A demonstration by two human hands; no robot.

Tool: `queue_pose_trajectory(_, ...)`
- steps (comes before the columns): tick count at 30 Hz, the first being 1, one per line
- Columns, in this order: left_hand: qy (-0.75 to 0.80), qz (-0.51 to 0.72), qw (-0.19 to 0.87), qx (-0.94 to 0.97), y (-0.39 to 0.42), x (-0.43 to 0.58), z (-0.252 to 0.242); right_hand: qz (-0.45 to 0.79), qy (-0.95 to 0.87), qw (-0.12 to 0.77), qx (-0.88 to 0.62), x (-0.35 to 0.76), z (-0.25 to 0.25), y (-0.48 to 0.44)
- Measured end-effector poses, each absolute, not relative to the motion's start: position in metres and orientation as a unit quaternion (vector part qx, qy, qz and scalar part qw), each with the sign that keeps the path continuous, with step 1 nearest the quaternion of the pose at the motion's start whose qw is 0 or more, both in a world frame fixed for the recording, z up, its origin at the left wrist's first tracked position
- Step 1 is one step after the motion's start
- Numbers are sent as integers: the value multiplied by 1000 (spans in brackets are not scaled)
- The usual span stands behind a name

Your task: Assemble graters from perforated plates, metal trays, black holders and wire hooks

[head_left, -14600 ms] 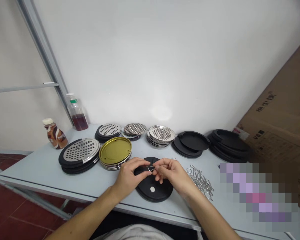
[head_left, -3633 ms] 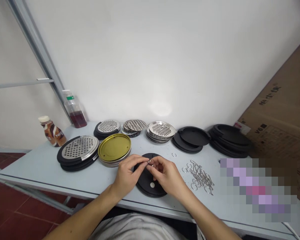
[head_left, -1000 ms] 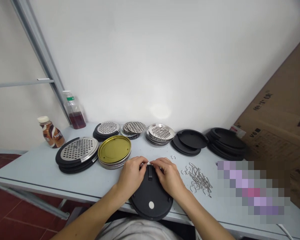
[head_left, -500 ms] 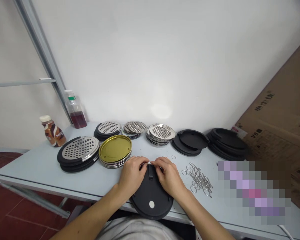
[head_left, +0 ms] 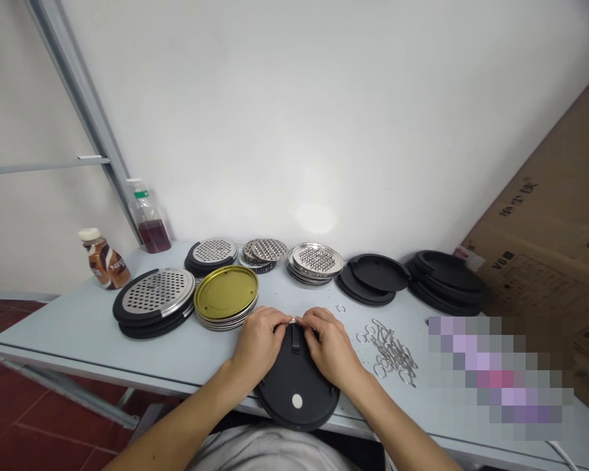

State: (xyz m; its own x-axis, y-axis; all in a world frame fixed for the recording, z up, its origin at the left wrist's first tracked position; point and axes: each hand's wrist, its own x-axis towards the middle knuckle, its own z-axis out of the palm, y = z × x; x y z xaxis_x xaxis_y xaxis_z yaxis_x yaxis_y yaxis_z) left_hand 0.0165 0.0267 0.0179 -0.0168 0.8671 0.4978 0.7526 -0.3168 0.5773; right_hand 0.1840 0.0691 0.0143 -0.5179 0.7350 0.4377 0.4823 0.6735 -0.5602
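Observation:
In front of me a round black plate (head_left: 299,376) lies at the table's front edge, overhanging it slightly. It has a white round spot and a short dark slot at its far end. My left hand (head_left: 261,341) is closed at the far left rim, thumb and forefinger pinching a small shiny metal piece (head_left: 293,320). From the right, my right hand (head_left: 328,343) pinches the same piece, fingertips nearly meeting the left ones. The fingers hide most of it. To the right lies a pile of thin metal rings with wire stems (head_left: 390,353).
Beyond my hands stand gold-topped metal discs (head_left: 227,292), black-rimmed grater discs (head_left: 154,294), silver grater plates (head_left: 317,261) and black round plates (head_left: 373,278). Two bottles (head_left: 105,258) are at the left. A cardboard box (head_left: 535,248) leans at the right; a blurred patch covers the table there.
Both hands stay at the plate's far rim, with their fingertips shifted only very slightly. Nothing else on the table has visibly moved.

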Motion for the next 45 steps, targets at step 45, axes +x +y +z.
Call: queue_pose_trajectory(45, 587, 451, 96, 665, 29, 19, 14, 202, -835, 360, -363, 184, 7, 71)
